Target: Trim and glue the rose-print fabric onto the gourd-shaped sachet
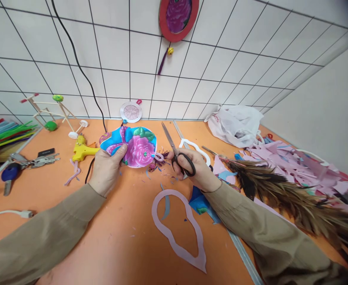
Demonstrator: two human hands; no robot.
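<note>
Above the orange desk [117, 245], the flowered piece [141, 148], seemingly already cut to shape, is pinched by the left hand [107, 168] while scissors [175, 151] are gripped in the right hand [196, 169], and the pink cut-out [156, 209], apparently unattached, is left lying apart.

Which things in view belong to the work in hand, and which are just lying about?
Work in hand: floral fabric piece, in the left hand; black-handled scissors, in the right hand.

Probably just lying about: keys, feather duster, white plastic bag.
</note>
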